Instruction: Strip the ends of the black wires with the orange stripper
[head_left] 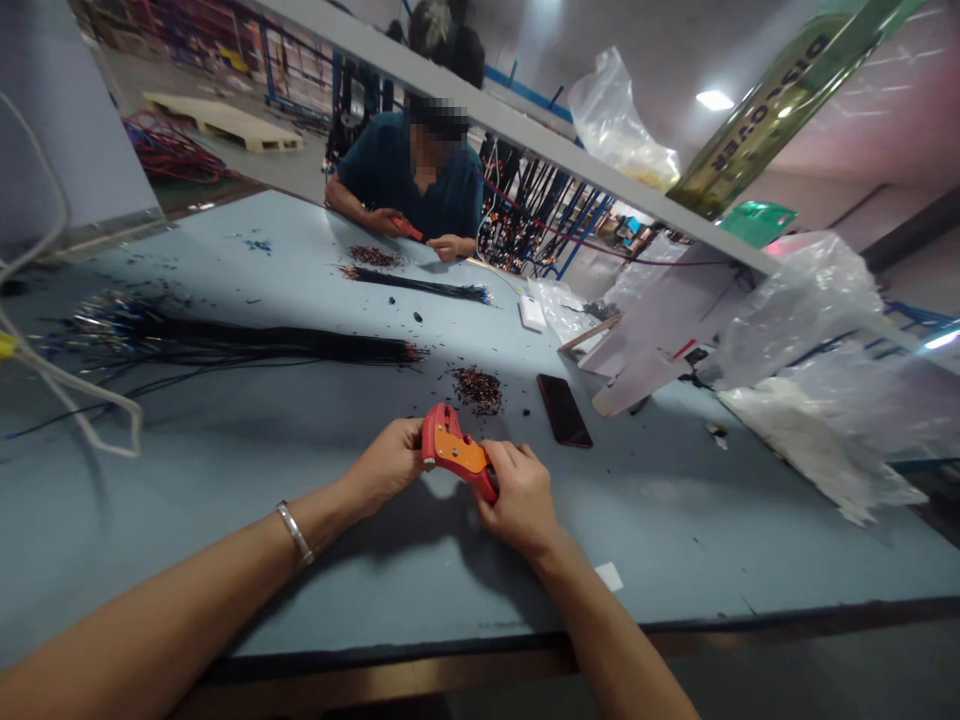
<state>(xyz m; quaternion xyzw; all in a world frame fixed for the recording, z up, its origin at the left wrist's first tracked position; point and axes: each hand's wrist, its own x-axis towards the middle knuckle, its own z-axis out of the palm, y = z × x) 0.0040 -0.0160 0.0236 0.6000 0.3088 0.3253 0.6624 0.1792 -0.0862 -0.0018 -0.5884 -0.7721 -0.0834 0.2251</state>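
My right hand [521, 495] is wrapped around the handles of a red and orange wire stripper [459, 452], held a little above the table. My left hand [394, 462] is closed at the stripper's jaw end, fingers pinched together; whatever they hold is hidden behind the tool's head. Just beyond the stripper lies a pile of short dark and coppery wire scraps [478, 390]. Farther left, a long bundle of black wires [292, 341] stretches across the table, with coppery ends toward the pile and blue-and-silver ends at the far left.
A dark phone [565, 410] lies right of the scraps. Across the table [660, 530], a co-worker [412, 165] holds a red tool beside another wire bundle [420, 284]. A white cable [75, 390] loops at the left. Plastic bags [817, 400] crowd the right side under a slanting shelf beam.
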